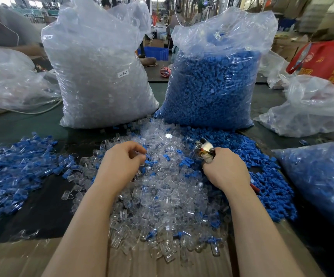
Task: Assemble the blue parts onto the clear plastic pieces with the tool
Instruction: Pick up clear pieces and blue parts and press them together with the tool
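clear plastic pieces [162,176] lie heaped on the desk [42,206] under the left hand [120,162], fingers curled picking one, while the right hand [226,168] grips the tool [204,149]; better seat a blue part [186,162] squarely before squeezing.

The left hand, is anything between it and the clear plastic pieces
Nothing visible. The left hand is already down on the heap of clear plastic pieces, fingers curled at the pieces; a few loose blue parts lie mixed in beside it.
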`<action>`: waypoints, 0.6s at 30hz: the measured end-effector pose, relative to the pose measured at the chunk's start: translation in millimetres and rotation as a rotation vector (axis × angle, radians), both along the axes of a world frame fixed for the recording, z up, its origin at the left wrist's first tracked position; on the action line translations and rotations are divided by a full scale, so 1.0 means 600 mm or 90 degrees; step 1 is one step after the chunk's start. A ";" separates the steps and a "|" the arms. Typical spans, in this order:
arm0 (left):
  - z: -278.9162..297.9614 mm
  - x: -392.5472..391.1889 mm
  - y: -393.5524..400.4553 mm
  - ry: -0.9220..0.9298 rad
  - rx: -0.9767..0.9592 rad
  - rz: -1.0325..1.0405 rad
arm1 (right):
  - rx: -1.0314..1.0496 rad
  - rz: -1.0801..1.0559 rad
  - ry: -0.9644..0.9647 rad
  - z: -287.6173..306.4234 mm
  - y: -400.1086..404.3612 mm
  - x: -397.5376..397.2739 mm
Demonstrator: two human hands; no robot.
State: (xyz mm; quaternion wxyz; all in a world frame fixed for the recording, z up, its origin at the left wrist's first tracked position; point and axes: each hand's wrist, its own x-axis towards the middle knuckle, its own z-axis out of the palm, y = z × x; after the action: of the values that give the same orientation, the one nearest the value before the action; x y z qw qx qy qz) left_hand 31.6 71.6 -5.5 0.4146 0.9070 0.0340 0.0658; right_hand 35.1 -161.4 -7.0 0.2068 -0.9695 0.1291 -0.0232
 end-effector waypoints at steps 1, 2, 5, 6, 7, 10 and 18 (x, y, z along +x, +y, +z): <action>0.003 -0.001 -0.003 -0.003 -0.043 -0.003 | 0.000 -0.003 -0.008 0.000 0.000 0.000; 0.006 -0.002 -0.006 -0.002 -0.091 -0.005 | -0.006 -0.009 -0.021 0.001 0.001 0.000; 0.014 -0.003 -0.013 -0.001 -0.223 0.000 | -0.050 -0.057 -0.082 0.004 0.001 -0.001; 0.016 -0.003 -0.014 -0.007 -0.247 0.006 | -0.053 -0.066 -0.095 0.006 -0.001 -0.001; 0.017 -0.003 -0.015 -0.013 -0.262 0.011 | -0.041 -0.062 -0.098 0.006 -0.004 0.000; 0.018 -0.005 -0.016 -0.022 -0.276 0.025 | 0.048 0.006 -0.054 0.006 -0.008 0.000; 0.021 -0.004 -0.020 0.008 -0.276 0.031 | 0.095 0.064 -0.091 0.002 0.015 0.002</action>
State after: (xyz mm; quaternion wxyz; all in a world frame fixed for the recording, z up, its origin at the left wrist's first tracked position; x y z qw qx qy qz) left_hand 29.2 59.4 7.2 0.5979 0.7960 0.0717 0.0613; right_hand 36.5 -152.6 -5.8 0.2882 -0.9525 0.0667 -0.0720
